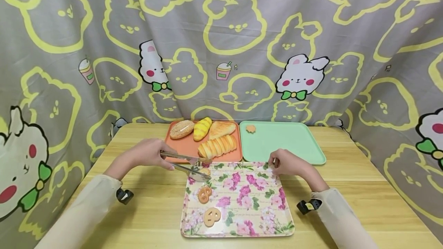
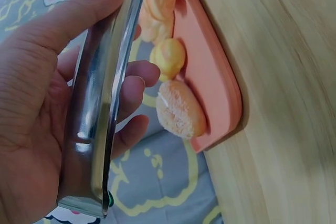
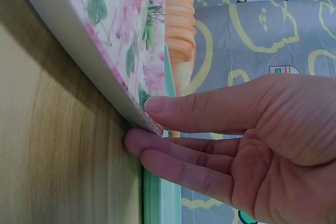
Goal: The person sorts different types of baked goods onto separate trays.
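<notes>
Tongs over the floral tray

The left hand (image 1: 152, 156) grips metal tongs (image 1: 185, 162), their tips on a small cookie (image 1: 205, 172) at the floral tray's (image 1: 242, 199) far-left corner (the right hand (image 1: 287, 163) pinches its far rim).

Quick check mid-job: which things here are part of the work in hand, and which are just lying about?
In use:
left hand gripping the tongs
small cookie at the tong tips
right hand pinching the corner of the floral tray

Lying about:
two pretzel cookies on the floral tray
bread rolls on the orange tray
green tray with one cookie
</notes>
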Demonstrator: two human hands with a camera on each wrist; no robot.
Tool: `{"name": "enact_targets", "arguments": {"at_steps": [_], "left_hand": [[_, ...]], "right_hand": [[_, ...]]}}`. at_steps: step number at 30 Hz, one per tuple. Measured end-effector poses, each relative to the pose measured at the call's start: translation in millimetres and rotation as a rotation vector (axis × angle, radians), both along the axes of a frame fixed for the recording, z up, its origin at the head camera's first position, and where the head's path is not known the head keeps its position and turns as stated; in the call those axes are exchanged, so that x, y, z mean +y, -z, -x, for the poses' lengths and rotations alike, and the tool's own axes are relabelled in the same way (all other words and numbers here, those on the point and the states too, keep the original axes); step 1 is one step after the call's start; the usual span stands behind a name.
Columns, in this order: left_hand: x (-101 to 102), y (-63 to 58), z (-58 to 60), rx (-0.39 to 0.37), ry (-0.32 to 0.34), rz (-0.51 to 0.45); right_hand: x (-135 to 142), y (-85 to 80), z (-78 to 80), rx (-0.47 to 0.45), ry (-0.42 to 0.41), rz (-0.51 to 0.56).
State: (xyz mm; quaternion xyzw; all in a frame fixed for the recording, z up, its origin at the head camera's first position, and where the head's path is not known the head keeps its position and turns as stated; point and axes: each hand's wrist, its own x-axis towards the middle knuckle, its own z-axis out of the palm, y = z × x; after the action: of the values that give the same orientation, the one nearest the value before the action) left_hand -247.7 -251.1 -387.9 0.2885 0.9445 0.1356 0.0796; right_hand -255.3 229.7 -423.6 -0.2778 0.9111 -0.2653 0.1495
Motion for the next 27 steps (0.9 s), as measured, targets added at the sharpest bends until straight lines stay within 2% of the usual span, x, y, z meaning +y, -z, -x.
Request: {"name": "enact_targets", "arguments": {"at_steps": [11,17,27], "left_hand": [[8,4.2,2.5,0.0,0.004,0.021],[7,9.8,4.4,0.021,0.026,-0.006],[13,9.3,-1.2,0.064,0.02,-0.013]], "right_hand": [[-1,-0.4,1.8,-0.001,-0.003,-0.001],[-1,0.3,2.6,0.008,-0.007,-0.001],[0,0.8,1.4,-0.003,-0.001,-0.003]]}}
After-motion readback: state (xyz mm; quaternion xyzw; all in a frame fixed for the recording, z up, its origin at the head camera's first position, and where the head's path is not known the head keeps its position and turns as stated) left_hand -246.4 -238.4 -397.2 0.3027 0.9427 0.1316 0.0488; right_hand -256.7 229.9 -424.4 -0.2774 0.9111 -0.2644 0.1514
